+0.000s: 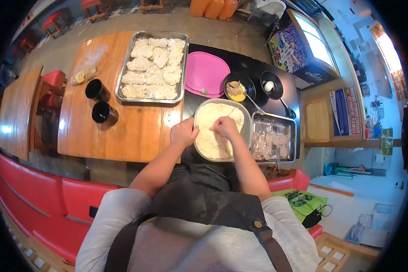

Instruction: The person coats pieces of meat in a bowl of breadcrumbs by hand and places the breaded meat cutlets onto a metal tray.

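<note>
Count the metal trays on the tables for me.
2: the large tray of coated pieces on the wooden table, and the smaller tray of pale pieces on the black surface, right of the crumb tub.

Plenty of room left of the tub (247, 131), folks: bare wood (143, 136) ran out to two black cups (105, 113), while the big tray (118, 86) walled off the far-left side. The left hand (184, 133) blocked the tub's left rim. Straight beyond the tub, the pink lid (207, 72) lay flat, a low pass-over. Tight on the right! The meat tray (295, 138) crowded in just beside the tub, and a spoon (255, 103) slanted from the black bowl (226, 85) beyond the tub's far-right corner. Over the tub itself, the right hand (225, 127) and forearm closed the right-hand approach.
</note>
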Motion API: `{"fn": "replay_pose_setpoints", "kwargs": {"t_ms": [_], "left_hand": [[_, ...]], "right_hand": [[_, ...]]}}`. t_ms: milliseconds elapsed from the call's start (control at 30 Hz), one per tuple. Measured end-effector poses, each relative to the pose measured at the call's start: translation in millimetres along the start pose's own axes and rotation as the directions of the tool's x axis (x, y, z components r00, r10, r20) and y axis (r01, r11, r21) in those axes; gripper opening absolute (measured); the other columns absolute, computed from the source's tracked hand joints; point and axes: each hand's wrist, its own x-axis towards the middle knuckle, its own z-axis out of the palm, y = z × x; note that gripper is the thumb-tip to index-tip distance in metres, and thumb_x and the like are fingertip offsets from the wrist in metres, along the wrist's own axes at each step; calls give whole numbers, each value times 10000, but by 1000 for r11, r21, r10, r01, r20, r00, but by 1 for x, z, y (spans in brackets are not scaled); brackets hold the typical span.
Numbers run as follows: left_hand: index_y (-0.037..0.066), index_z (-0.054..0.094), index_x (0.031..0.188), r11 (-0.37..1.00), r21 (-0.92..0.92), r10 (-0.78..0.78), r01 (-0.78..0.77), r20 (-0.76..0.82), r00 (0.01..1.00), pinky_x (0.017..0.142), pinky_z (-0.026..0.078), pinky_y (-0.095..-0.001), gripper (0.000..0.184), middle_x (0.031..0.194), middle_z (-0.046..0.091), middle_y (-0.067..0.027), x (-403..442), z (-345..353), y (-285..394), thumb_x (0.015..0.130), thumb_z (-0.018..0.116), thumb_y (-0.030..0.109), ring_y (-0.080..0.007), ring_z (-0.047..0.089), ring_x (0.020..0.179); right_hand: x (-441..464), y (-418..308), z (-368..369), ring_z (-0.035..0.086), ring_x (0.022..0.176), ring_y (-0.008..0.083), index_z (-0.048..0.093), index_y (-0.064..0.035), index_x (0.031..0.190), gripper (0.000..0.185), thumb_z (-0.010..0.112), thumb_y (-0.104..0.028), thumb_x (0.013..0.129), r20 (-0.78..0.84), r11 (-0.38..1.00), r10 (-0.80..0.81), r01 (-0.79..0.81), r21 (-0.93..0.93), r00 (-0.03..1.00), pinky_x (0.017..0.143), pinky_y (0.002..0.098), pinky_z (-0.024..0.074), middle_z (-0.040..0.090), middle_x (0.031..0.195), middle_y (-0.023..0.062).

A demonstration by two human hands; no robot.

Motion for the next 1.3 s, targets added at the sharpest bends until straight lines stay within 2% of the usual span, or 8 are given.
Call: {"fn": "replay_pose_setpoints", "kwargs": {"t_ms": [200, 300, 367, 433, 633, 900, 1033, 1300], "left_hand": [[50, 514, 829, 998, -64, -21, 22, 20, 1000, 621, 463, -464, 286, 767, 602, -148, -6, 5, 2, 800, 489, 334, -337, 598, 718], [52, 517, 823, 999, -42, -34, 33, -19, 999, 623, 462, -462, 283, 770, 604, -146, 0, 1, -1, 803, 490, 333, -336, 595, 726], [58, 523, 832, 998, -55, 16, -19, -43, 999, 617, 460, -459, 269, 772, 601, -150, -1, 4, -4, 804, 491, 323, -340, 589, 727], [61, 528, 821, 997, -76, 8, -10, -28, 1000, 610, 456, -455, 263, 758, 598, -149, -3, 0, -2, 803, 495, 321, -346, 584, 712], [66, 535, 771, 995, -96, -26, 20, -59, 998, 559, 437, -437, 243, 662, 577, -131, -3, 3, 2, 788, 520, 308, -335, 571, 619], [78, 519, 745, 996, -83, -38, 31, -84, 996, 549, 423, -435, 219, 656, 557, -126, 0, 5, 2, 771, 526, 296, -330, 564, 627], [78, 503, 742, 998, -60, -23, 14, -140, 990, 544, 418, -442, 209, 659, 553, -128, 1, 11, 2, 765, 523, 284, -344, 557, 620], [73, 499, 737, 1000, 11, -13, 14, -98, 995, 546, 415, -443, 214, 669, 555, -127, 1, 5, 4, 755, 526, 284, -341, 554, 628]], "right_hand": [[-40, 94, 26, 610, 659, 145, 641, 10, 910, 450, 795, -306, 630, 52, 849, 73, -35, -527, 996, 566, 290, 479, 648, 764, 120], [-23, 93, 46, 610, 754, 158, 616, -4, 1032, 467, 780, -220, 652, -304, 777, -17, -179, -603, 953, 625, 304, 483, 652, 897, 125], [-19, 76, 7, 600, 791, 166, 578, -1, 1095, 501, 764, -148, 653, 443, 835, 44, -276, 476, 896, 644, 301, 485, 644, 965, 89], [-30, 52, -14, 589, 806, 154, 575, 8, 1088, 479, 743, -100, 653, 458, 794, 93, -344, 501, 884, 627, 275, 479, 641, 976, 66], [-32, 5, -35, 618, 736, 259, 623, -17, 989, 336, 695, -126, 679, 4, 974, -185, 183, 130, 983, 649, 338, 476, 656, 897, 151], [33, 4, -4, 612, 662, 247, 635, -51, 748, 96, 664, -110, 678, 219, 941, -296, 323, -102, 930, 624, 321, 474, 627, 697, 118], [23, 5, -18, 555, 882, 344, 581, -55, 948, 374, 671, -44, 584, 67, 823, -522, 522, -222, 851, 791, 390, 464, 601, 818, 147], [6, 4, -29, 531, 934, 378, 539, -36, 1008, 418, 655, -79, 608, 407, 855, -239, 390, -343, 882, 823, 410, 452, 540, 1013, 194]]}}
